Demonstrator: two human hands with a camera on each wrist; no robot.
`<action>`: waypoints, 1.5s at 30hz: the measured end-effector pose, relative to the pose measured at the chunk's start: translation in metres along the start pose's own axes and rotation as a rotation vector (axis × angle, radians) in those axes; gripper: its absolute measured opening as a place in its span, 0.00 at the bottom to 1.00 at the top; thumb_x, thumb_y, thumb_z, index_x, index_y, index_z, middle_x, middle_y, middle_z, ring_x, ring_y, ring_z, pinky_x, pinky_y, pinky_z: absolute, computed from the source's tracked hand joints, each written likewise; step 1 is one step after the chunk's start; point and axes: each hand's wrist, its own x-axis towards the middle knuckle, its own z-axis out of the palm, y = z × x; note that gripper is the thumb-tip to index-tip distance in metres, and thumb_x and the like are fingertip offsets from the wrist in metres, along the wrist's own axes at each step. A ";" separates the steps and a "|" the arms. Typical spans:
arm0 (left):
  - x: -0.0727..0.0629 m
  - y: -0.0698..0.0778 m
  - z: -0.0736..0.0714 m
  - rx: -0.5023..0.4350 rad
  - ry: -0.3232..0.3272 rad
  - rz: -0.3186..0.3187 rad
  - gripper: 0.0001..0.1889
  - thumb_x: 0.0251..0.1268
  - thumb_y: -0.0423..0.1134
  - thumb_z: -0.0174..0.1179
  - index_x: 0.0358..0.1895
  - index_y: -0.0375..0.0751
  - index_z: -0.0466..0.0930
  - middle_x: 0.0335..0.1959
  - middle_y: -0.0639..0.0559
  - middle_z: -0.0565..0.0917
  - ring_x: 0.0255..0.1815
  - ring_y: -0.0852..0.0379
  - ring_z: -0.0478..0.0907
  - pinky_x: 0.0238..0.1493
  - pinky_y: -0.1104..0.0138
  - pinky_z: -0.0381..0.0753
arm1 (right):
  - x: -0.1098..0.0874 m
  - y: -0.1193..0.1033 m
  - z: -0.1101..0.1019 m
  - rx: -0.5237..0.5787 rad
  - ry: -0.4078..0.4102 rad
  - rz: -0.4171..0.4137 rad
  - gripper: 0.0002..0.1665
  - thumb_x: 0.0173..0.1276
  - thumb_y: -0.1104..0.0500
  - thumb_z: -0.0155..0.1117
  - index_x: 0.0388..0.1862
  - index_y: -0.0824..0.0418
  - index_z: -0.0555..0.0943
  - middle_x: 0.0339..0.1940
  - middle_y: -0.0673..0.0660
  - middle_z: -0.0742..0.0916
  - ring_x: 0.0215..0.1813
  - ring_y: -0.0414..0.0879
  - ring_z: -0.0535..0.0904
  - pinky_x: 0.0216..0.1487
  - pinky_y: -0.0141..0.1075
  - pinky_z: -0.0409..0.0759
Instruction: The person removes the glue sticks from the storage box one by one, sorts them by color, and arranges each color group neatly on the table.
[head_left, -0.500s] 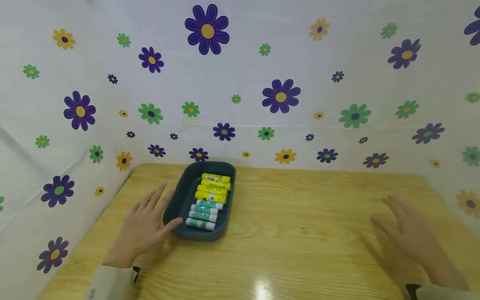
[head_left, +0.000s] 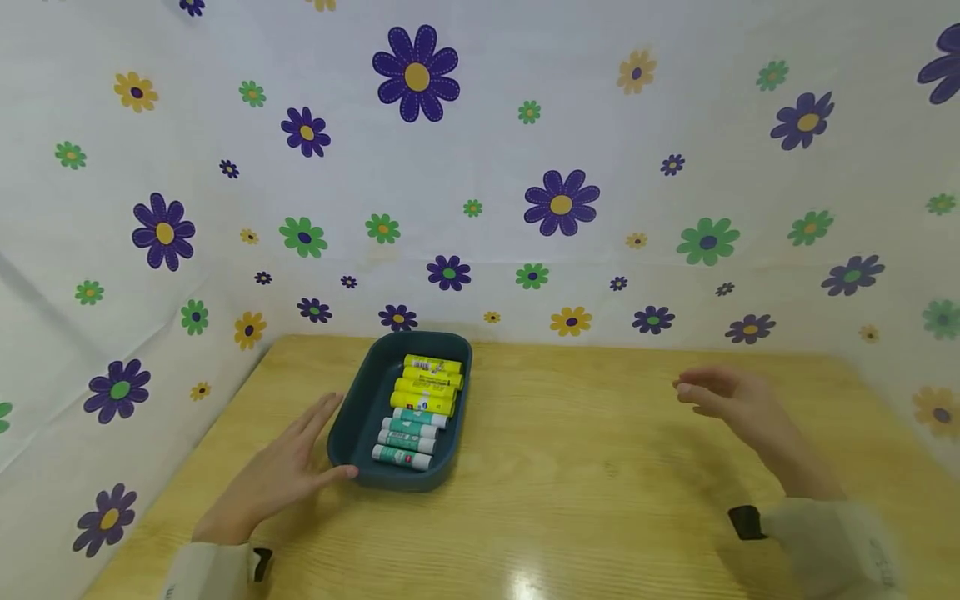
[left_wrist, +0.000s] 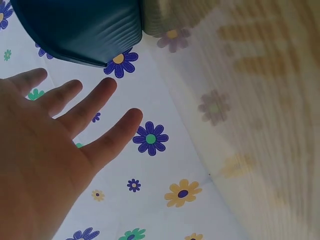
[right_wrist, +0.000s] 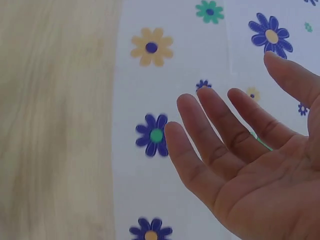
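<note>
A dark teal plastic tray [head_left: 351, 425] stands on the wooden table, left of centre. Inside lie several yellow glue sticks [head_left: 422, 403] in a row, with several green-and-white glue sticks [head_left: 402, 456] nearer me. My left hand [head_left: 273, 475] is beside the tray's left side, fingers extended and thumb near its front corner. In the left wrist view the fingers [left_wrist: 102, 100] point up just below the tray's wall [left_wrist: 95, 35]. Over the right part of the table hovers my right hand [head_left: 738, 412], fingers loosely bent and holding nothing; the right wrist view shows its bare palm [right_wrist: 270, 195].
The pale wooden table [head_left: 585, 467] runs back to a white flower-printed sheet [head_left: 487, 150], which rises behind it and along both sides. A dark band [head_left: 747, 522] shows at the right sleeve's cuff.
My right hand has moved left across the table, its fingers bending a little more. My left hand has shifted slightly down and left. The tray shows slightly lower in the view.
</note>
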 end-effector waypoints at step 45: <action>0.014 0.008 0.005 0.104 -0.067 0.042 0.52 0.67 0.68 0.57 0.79 0.31 0.53 0.81 0.37 0.55 0.79 0.33 0.50 0.72 0.34 0.49 | 0.087 -0.091 0.124 0.537 -0.353 0.008 0.23 0.80 0.59 0.57 0.63 0.75 0.73 0.59 0.69 0.83 0.57 0.59 0.83 0.60 0.48 0.80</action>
